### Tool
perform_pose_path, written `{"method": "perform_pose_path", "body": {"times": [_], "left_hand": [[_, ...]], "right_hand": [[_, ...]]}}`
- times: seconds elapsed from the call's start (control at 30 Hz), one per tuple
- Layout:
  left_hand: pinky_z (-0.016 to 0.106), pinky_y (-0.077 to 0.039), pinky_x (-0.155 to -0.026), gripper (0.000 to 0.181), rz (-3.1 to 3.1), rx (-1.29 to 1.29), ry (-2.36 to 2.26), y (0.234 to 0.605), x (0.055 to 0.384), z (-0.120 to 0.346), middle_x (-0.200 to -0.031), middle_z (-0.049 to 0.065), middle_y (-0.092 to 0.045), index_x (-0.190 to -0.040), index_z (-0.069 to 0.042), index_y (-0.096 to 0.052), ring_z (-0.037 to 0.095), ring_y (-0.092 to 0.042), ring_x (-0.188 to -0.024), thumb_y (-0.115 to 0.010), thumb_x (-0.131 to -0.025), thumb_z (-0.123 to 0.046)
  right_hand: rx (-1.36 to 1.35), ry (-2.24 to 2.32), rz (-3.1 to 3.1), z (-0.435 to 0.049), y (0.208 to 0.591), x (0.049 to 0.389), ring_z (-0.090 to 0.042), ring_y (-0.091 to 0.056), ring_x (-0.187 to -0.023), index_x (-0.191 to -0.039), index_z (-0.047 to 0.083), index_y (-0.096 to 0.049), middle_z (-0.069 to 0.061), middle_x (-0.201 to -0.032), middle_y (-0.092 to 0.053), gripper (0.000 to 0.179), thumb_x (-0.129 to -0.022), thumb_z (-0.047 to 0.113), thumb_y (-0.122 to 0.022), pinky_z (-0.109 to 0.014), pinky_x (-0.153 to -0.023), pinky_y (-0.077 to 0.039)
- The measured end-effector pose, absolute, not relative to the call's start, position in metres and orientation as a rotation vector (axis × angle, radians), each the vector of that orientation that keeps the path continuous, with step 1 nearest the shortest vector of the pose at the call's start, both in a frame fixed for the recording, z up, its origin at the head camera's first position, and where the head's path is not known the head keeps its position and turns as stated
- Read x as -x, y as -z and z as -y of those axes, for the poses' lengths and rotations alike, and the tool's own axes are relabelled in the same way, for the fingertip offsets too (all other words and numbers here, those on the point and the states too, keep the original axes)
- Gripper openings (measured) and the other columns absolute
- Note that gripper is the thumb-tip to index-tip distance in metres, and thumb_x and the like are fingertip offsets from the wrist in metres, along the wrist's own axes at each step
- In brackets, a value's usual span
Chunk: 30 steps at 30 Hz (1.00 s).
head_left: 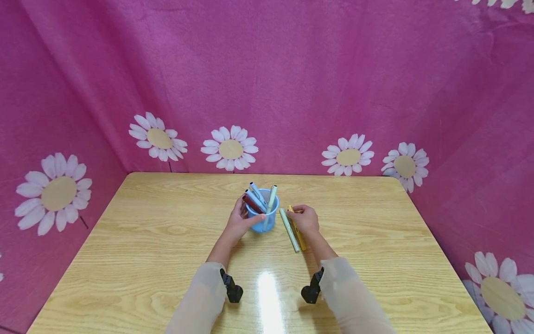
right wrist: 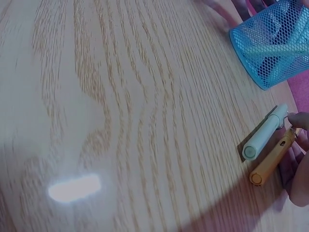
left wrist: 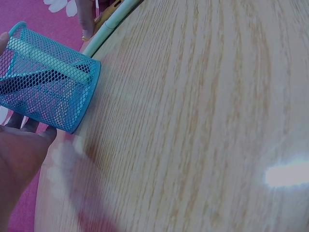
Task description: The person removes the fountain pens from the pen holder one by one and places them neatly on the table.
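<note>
Six pens can be counted: four in the one cup [head_left: 272,223] and two on the bench [head_left: 167,232]. In the cup are two blue pens [head_left: 255,200], one red pen [head_left: 252,203] and one green pen [head_left: 271,199], all leaning and rising past its rim. The cup stands upright on the bench. Just to its right lie a loose green pen [head_left: 289,230] and a yellow pen [head_left: 301,239], side by side.

Two hands are at work. The left hand [head_left: 239,226] has its grip clamped around the cup, thumb on the near side. The right hand [head_left: 306,219] has its grip together on the yellow pen, pinching the end farther from the person.

The left wrist view shows the cup's wall as open mesh, with the green pen and a dark pen visible through it down towards the base; the head view shows mostly their tops. Only the right wrist view shows clearly the round near ends of the loose pair and a small slot in the yellow barrel. Only the head view takes in both sleeves [head_left: 200,297], each with a black device [head_left: 231,287] at the cuff.
</note>
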<state>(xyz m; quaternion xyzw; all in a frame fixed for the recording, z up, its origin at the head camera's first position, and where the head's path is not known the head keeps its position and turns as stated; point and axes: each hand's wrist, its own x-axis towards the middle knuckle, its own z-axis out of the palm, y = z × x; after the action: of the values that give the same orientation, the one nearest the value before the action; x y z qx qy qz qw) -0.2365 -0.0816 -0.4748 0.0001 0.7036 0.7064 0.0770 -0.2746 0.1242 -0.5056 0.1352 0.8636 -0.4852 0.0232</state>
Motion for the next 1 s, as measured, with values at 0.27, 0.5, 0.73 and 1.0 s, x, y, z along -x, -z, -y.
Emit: {"method": "perform_pose_path", "body": {"times": [0.27, 0.5, 0.73, 1.0], "left_hand": [[0.043, -0.016, -0.118, 0.087, -2.108, 0.002, -2.114, 0.4672, 0.2316, 0.0823, -0.155, 0.013, -0.022, -0.150, -0.012, -0.014, 0.030, -0.018, -0.144, -0.069, -0.082, -0.010], [0.043, -0.015, -0.118, 0.087, -2.106, -0.006, -2.127, 0.4690, 0.2323, 0.0818, -0.155, 0.014, -0.023, -0.150, -0.010, -0.015, 0.030, -0.017, -0.144, -0.068, -0.082, -0.008], [0.042, -0.015, -0.118, 0.088, -2.106, 0.012, -2.118, 0.4679, 0.2319, 0.0818, -0.155, 0.013, -0.022, -0.150, -0.011, -0.015, 0.030, -0.017, -0.144, -0.069, -0.081, -0.009], [0.043, -0.016, -0.118, 0.087, -2.114, -0.002, -2.105, 0.4665, 0.2308, 0.0814, -0.155, 0.014, -0.022, -0.150, -0.011, -0.014, 0.031, -0.017, -0.144, -0.069, -0.082, -0.010]], "right_hand": [[-0.447, 1.444, -2.695, -0.1210, 0.5073, 0.2748, -0.017, -0.058, -0.079, -0.106, 0.008, -0.067, -0.011, -0.102, -0.067, 0.034, -0.082, 0.032, -0.069, -0.020, -0.058, -0.040], [-0.454, 1.409, -2.727, -0.1183, 0.5072, 0.2729, -0.021, -0.061, -0.087, -0.107, 0.008, -0.067, -0.010, -0.106, -0.067, 0.036, -0.083, 0.035, -0.067, -0.024, -0.064, -0.041], [-0.451, 1.345, -2.742, -0.1175, 0.5086, 0.2738, -0.024, -0.061, -0.097, -0.110, 0.009, -0.066, -0.009, -0.109, -0.067, 0.037, -0.085, 0.037, -0.064, -0.034, -0.076, -0.045], [-0.451, 1.288, -2.774, -0.1154, 0.5107, 0.2747, -0.024, -0.060, -0.096, -0.109, 0.009, -0.066, -0.009, -0.108, -0.066, 0.037, -0.087, 0.039, -0.062, -0.037, -0.079, -0.046]]}}
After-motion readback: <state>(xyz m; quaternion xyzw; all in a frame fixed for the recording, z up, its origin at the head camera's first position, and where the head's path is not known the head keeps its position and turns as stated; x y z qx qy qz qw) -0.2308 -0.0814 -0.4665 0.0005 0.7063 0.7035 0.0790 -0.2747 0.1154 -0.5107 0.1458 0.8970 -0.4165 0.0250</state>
